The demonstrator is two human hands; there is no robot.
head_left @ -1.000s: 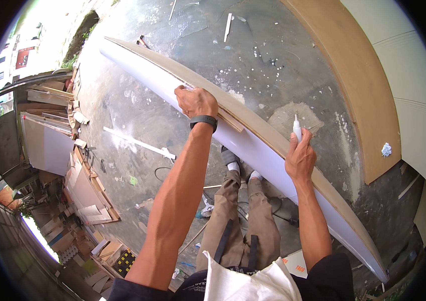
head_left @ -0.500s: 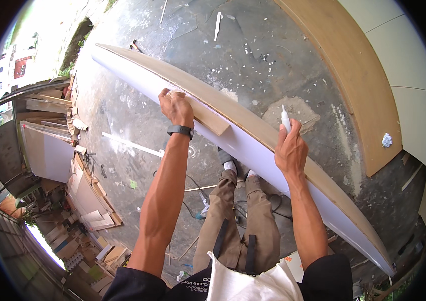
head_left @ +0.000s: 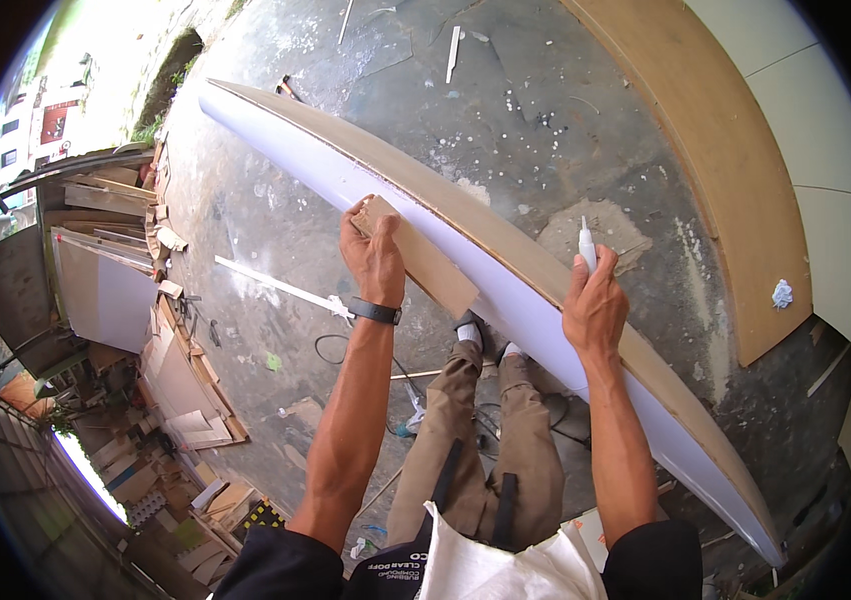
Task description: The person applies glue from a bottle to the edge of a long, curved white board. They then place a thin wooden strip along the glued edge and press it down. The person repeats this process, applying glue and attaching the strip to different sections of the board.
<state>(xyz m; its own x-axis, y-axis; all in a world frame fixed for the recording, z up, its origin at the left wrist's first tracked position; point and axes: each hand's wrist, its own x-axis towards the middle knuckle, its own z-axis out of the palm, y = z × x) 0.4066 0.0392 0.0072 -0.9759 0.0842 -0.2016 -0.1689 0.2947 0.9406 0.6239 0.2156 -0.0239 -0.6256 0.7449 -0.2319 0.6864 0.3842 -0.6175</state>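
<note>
A long panel (head_left: 517,308), white on its near face and brown along its upper side, stretches diagonally from far left to near right. My left hand (head_left: 373,262) is closed round the upper end of a short brown wooden strip (head_left: 437,270). The strip's broad face is turned up, in front of the panel's white side; whether it touches the panel I cannot tell. At the panel's brown side, my right hand (head_left: 595,308) grips a small white squeeze bottle (head_left: 586,246), its thin nozzle pointing up and away from me.
A wide brown board (head_left: 715,170) lies at the right, with a crumpled white ball (head_left: 782,293) on it. A white strip (head_left: 280,284) and a cable (head_left: 330,350) lie on the grey floor (head_left: 535,90). Wood offcuts (head_left: 105,210) are stacked at the left.
My left hand has turned the wooden strip and drawn it off the panel's side, so more of its broad face shows. The bottle stays in my right hand. The view has shifted slightly.
</note>
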